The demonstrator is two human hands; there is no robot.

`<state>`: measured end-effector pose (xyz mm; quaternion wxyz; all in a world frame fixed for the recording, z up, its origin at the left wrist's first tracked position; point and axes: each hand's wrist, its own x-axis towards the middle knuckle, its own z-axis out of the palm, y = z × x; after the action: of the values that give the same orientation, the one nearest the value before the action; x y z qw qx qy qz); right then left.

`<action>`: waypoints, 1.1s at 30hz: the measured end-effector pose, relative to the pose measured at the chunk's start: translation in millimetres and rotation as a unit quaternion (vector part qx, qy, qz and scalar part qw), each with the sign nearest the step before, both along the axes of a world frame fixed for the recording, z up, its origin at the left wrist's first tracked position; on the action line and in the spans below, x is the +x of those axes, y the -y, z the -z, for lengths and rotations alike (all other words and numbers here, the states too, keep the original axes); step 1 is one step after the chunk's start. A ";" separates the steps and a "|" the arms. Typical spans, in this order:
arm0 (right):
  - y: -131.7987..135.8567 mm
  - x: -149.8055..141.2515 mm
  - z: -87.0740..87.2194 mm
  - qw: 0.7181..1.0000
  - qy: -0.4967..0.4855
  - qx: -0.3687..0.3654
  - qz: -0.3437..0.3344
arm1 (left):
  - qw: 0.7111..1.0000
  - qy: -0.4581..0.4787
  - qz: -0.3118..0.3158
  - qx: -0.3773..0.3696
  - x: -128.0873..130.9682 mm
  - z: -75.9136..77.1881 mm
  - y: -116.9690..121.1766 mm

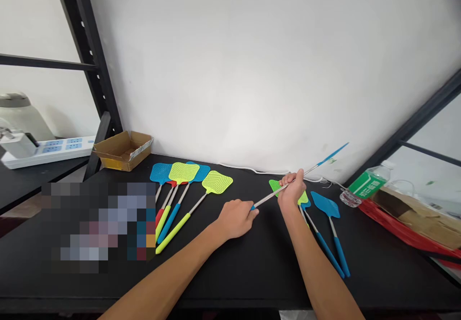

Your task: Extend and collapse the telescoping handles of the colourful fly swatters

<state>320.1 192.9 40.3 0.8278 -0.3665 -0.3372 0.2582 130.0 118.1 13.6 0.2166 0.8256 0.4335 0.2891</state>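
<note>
A blue fly swatter [333,153] is held up at a slant above the table, its metal shaft drawn out and its head seen edge-on. My left hand [236,219] is closed round its blue handle, most of which is hidden in the fist. Farther up, my right hand [292,190] wraps its fingers round the shaft. Left of my hands lie several fly swatters in yellow-green, blue and red, the nearest a yellow-green fly swatter [217,182]. Beside and partly behind my right forearm are blue fly swatters [326,204] and a green fly swatter [274,186].
On the black table [230,272] a cardboard box [122,152] stands at the back left. A labelled plastic bottle [367,185] lies at the right by a red bag [382,216]. A white cable runs along the wall. A power strip [66,151] is at far left.
</note>
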 end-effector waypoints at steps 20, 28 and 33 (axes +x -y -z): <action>5.1 -9.6 -3.8 0.995 0.053 -0.020 0.080 | 0.998 0.045 -0.021 -0.036 1.0 1.3 -3.7; 7.4 -16.2 -8.9 0.997 0.032 -0.031 0.071 | 0.998 -0.004 -0.028 -0.047 -0.4 -5.5 -1.1; 7.7 -17.1 -9.9 0.997 0.020 -0.028 0.062 | 0.999 -0.011 -0.023 -0.046 -1.0 -4.5 -1.9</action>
<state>303.0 185.2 50.1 0.8246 -0.4150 -0.3230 0.2086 129.0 120.0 18.2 0.2428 0.8077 0.4676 0.2647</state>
